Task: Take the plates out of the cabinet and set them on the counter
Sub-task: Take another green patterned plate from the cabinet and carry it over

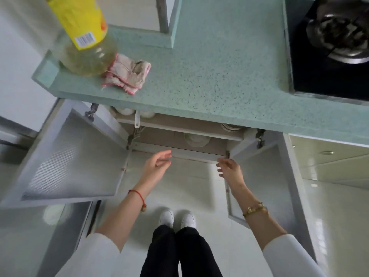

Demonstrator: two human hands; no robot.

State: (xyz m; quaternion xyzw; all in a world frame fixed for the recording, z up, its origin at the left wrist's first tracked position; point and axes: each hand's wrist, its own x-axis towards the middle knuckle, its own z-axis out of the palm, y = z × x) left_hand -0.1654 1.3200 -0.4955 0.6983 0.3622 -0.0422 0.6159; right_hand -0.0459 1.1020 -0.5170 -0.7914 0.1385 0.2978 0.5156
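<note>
The cabinet [179, 150] under the green speckled counter [219, 66] stands with both doors swung open. White plates [196, 139] sit stacked on its lower shelf; more plates [230, 126] show on the upper shelf at the right, partly hidden by the counter edge. My left hand [157, 164] hovers open just in front of the cabinet's lower edge, holding nothing. My right hand [229, 168] is at the cabinet's right front corner, fingers apart, beside the right door's hinge edge.
A large oil bottle [83, 37] and a crumpled cloth [127, 73] sit on the counter's left. A black gas hob [329, 47] fills the right. White bowls [127, 111] show at the shelf's left. The left door [69, 156] and right door [263, 176] flank my arms.
</note>
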